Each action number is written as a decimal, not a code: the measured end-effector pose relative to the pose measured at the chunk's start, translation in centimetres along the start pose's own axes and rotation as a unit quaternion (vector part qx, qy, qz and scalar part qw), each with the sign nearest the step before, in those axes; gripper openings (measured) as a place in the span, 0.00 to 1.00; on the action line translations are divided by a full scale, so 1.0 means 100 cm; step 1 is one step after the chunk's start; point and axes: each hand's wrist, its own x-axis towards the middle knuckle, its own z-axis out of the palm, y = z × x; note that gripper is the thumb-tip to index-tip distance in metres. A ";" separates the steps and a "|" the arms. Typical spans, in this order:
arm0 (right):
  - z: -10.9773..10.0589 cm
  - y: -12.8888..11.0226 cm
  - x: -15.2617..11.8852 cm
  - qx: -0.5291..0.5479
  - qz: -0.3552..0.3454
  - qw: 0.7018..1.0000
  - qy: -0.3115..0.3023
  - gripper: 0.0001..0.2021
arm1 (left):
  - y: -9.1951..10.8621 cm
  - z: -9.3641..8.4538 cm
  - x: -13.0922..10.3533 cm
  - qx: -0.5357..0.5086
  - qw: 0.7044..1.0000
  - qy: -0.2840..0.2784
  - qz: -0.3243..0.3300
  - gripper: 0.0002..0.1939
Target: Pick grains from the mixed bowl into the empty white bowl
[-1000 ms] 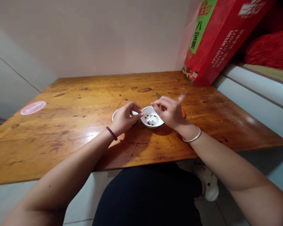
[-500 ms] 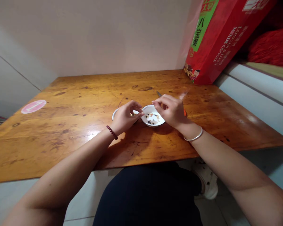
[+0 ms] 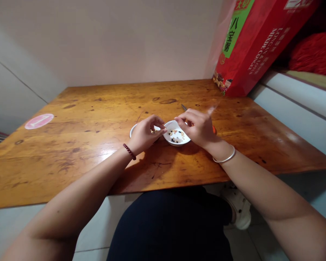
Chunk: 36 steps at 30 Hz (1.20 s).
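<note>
A white bowl holding several black and pale beans or grains stands between my hands. My left hand hovers over a second white bowl, hiding most of it; some grains show behind the fingers. Its thumb and fingertips come together at the first bowl's left rim. Above that bowl's right side, my right hand is closed in a pinch of thumb and forefinger. Whatever either pinch holds is too small to make out. A pointed grey metal tip and an orange piece stick out from behind my right hand.
The bowls are on a wooden table, close to its front edge. A pink round sticker marks the left side. At the back right stands a tall red congee box, beside a pale ledge with red fluffy material on it.
The view has shifted very slightly. Both hands keep nearly the same pose and place over the bowls.
</note>
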 end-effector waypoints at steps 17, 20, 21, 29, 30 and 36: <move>-0.001 -0.002 -0.002 -0.006 -0.009 0.998 -0.063 0.17 | 0.009 -0.003 -0.004 0.057 0.998 -0.022 0.007 0.08; 0.001 -0.002 -0.002 -0.012 -0.012 0.997 -0.075 0.18 | 0.010 -0.003 -0.005 0.058 0.998 -0.021 0.015 0.07; 0.002 -0.002 -0.003 -0.014 -0.011 0.997 -0.080 0.18 | 0.010 -0.003 -0.005 0.056 0.998 -0.021 0.018 0.08; 0.004 -0.004 -0.005 -0.013 -0.017 0.994 -0.110 0.17 | 0.011 -0.002 -0.005 0.042 0.999 -0.022 0.016 0.07; 0.004 -0.004 -0.005 -0.013 -0.016 0.993 -0.115 0.17 | 0.012 -0.002 -0.006 0.040 0.999 -0.023 0.014 0.07; 0.005 -0.005 -0.005 -0.017 -0.011 0.990 -0.138 0.15 | 0.013 -0.001 -0.006 0.037 0.999 -0.030 0.013 0.07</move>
